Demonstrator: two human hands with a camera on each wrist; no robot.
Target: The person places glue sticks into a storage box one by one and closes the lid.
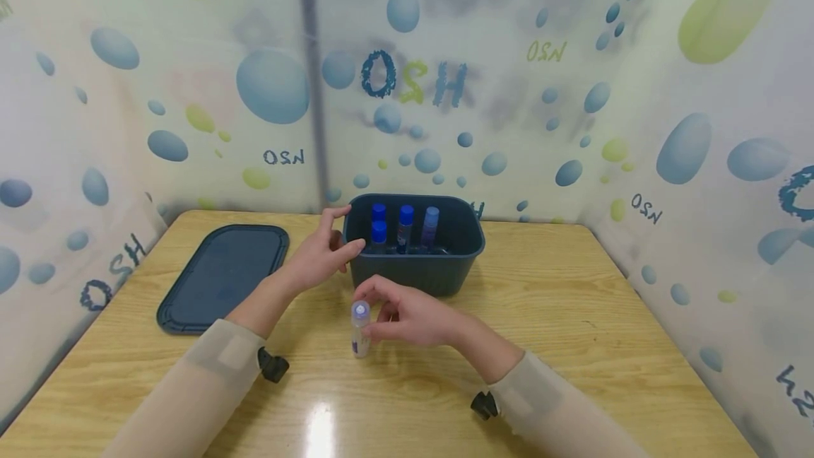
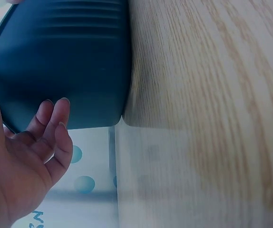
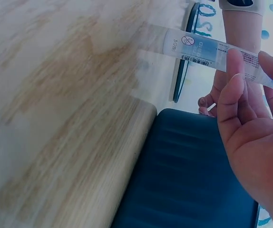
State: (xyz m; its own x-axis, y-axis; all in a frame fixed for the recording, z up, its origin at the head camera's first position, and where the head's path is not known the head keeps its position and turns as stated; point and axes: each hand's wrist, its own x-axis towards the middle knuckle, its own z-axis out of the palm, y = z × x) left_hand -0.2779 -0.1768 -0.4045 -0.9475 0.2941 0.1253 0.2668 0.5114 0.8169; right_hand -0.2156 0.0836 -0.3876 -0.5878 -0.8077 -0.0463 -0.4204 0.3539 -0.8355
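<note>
My right hand [image 1: 416,313] pinches a clear glue bottle [image 1: 360,345] between thumb and fingers, in front of a dark blue bin. The bottle stands upright with its pale cap on top; its printed label and barcode face the right wrist view, where the bottle [image 3: 200,49] lies across the fingers. My left hand [image 1: 314,253] grips the left corner of the bin [image 1: 407,276] by its rim, thumb at the front and index finger farther back. In the left wrist view, the other fingers [image 2: 60,118] curl loosely beside the bin's outer wall [image 2: 74,61].
Inside the bin stand several tubes with blue caps [image 1: 405,215], grouped toward its left and middle. A dark blue lid [image 1: 225,274] lies flat on the wooden table [image 1: 572,302] at the left. Patterned curtains [image 1: 521,126] enclose the table's back and sides.
</note>
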